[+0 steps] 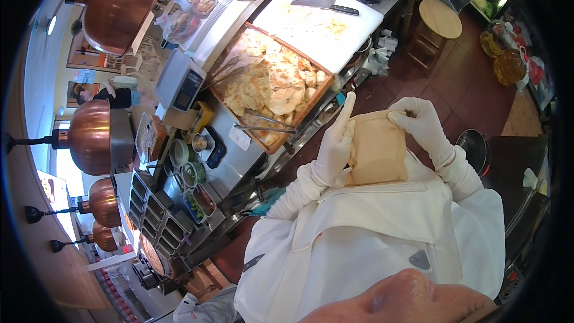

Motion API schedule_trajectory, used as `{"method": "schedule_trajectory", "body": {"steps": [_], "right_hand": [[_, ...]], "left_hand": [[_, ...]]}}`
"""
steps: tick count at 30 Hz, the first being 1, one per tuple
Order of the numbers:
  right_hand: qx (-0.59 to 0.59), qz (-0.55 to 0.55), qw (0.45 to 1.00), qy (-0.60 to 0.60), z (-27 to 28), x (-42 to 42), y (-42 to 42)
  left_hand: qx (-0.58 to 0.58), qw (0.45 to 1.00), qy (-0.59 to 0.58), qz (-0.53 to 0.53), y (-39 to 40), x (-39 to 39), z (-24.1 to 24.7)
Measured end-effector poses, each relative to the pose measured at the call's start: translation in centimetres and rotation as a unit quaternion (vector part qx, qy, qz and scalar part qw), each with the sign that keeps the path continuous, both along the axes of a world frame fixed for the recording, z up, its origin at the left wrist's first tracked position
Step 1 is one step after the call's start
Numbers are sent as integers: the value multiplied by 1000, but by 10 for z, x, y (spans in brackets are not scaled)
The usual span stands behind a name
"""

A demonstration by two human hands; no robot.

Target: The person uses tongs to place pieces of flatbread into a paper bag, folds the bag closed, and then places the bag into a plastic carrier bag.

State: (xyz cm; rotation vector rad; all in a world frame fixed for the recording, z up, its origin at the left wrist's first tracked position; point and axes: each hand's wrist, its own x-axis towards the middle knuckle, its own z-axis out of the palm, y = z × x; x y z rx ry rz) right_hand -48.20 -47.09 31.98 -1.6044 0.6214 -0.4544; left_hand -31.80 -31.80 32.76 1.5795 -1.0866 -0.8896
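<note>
A brown kraft paper bag (379, 146) is held upright in front of my chest. My gloved left hand (336, 143) grips its left edge, with the index finger pointing up. My gloved right hand (415, 123) pinches the bag's top right corner. Ahead on the counter, a wooden-rimmed tray (314, 106) holds flatbreads and small round buns. Metal tongs (264, 128) lie across the tray's near left corner, and another pair (228, 72) rests at its left side. Behind it, a cleaver (325, 3) lies on a white cutting board (367, 20).
Copper heat lamps (89, 137) hang at left. A scale (179, 83), tubs of chopped greens (193, 174) and metal containers (154, 213) stand on the counter. A wooden stool (439, 20) and oil jugs (510, 67) are on the floor at right. Other people are nearby.
</note>
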Motion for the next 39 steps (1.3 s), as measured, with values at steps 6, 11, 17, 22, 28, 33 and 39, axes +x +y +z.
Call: {"method": "schedule_trajectory", "body": {"steps": [6,11,17,22,28,33,39], "right_hand": [[-570,-16,807,151,4,-1,24],[-219,8,975,-34,14,1,4],[-152,-59,987,-2,-6,8,18],[-284,20,953,107,9,8,20],[179,71,980,-52,19,4,-2],[165,56,985,-9,14,7,3],[-296,-19,955,-7,-1,18,26]], "left_hand": [[-9,999,-24,21,2,-3,2],[-5,996,93,9,1,-5,12],[-32,999,22,-16,-4,-5,13],[-40,997,-61,-29,-5,-2,14],[-44,998,-45,-30,-6,-2,10],[-41,998,-39,-34,-10,-5,8],[110,961,254,0,0,2,12]]}}
